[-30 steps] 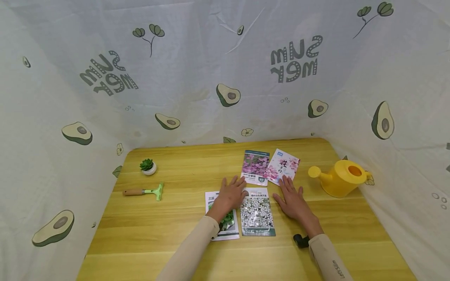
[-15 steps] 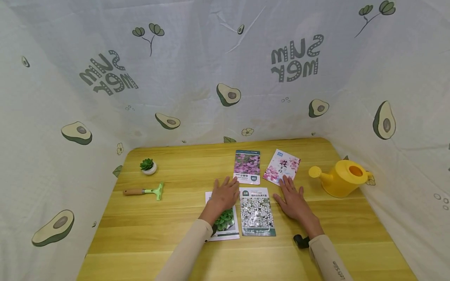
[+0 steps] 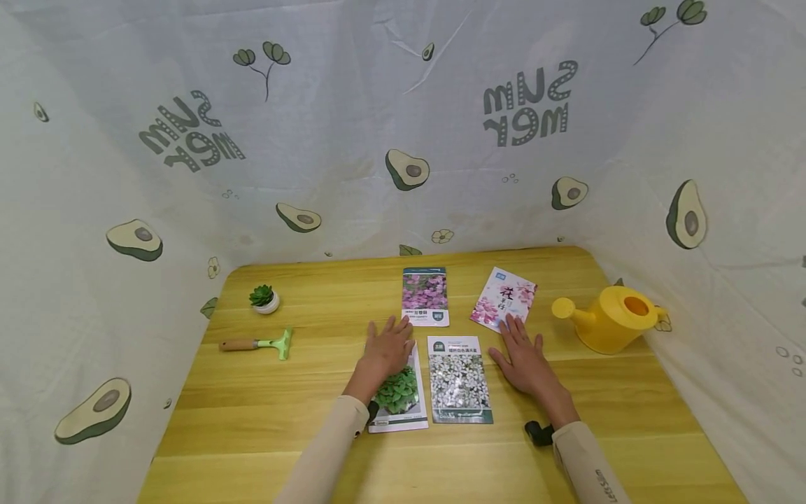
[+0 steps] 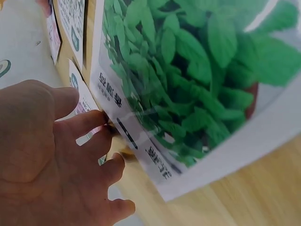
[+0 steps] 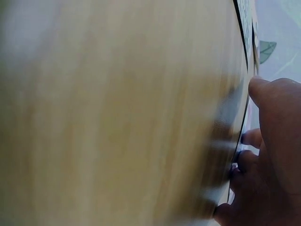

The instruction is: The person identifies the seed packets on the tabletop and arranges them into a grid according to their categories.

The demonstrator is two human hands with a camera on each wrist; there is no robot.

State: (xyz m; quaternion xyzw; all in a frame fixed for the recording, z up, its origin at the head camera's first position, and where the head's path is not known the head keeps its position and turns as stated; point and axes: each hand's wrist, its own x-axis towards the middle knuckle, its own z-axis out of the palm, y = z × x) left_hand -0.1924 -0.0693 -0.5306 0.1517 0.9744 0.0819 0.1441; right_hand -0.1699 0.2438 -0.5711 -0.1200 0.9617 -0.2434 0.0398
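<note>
Four-sided seed packets lie flat on the wooden table. My left hand (image 3: 385,351), fingers spread, reaches over the top of the green-leaf seed packet (image 3: 401,392). Its fingertips are at the lower edge of the purple-flower seed packet (image 3: 425,297). In the left wrist view the leaf packet (image 4: 188,70) lies beside the fingers, which are slightly bent. My right hand (image 3: 524,360) rests palm down with its fingertips on the lower edge of the pink-blossom seed packet (image 3: 505,297). Between the hands lies the white-flower seed packet (image 3: 460,381).
A yellow watering can (image 3: 611,322) stands at the right. At the left are a small potted succulent (image 3: 264,299) and a green-headed hand tool with a wooden handle (image 3: 257,344). A white patterned cloth (image 3: 352,140) hangs behind and beside the wooden table (image 3: 252,420).
My left hand has slid left, and the purple-flower packet has moved left with it, away from the pink-blossom packet. The right hand has stayed in place.
</note>
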